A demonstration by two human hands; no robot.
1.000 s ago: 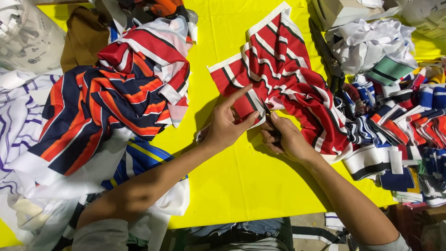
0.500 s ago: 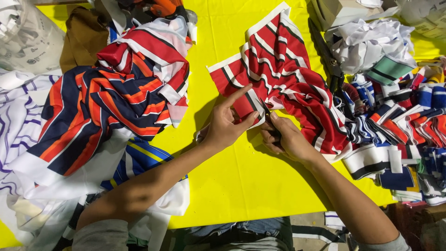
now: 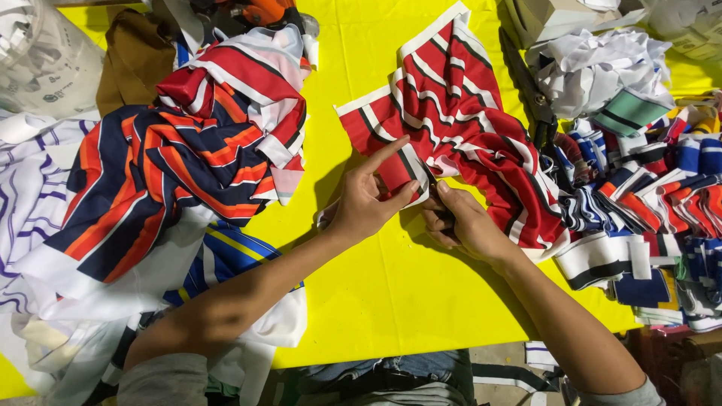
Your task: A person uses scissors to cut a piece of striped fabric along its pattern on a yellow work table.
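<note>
A red fabric piece with white and black stripes [image 3: 451,113] lies on the yellow table [image 3: 391,286]. My left hand [image 3: 368,199] pinches the near corner of this striped piece, index finger stretched along its edge. My right hand [image 3: 459,222] is closed just to the right of that corner, gripping a small dark tool whose shape is mostly hidden by the fingers. Both hands meet at the fabric's lower edge.
A pile of navy, orange and red striped cloth [image 3: 180,158] lies to the left over white cloth [image 3: 30,188]. Several striped collar and cuff pieces [image 3: 647,210] are heaped at the right. Black scissors [image 3: 530,94] lie beside crumpled white fabric [image 3: 594,64]. A clear plastic container [image 3: 37,53] stands far left.
</note>
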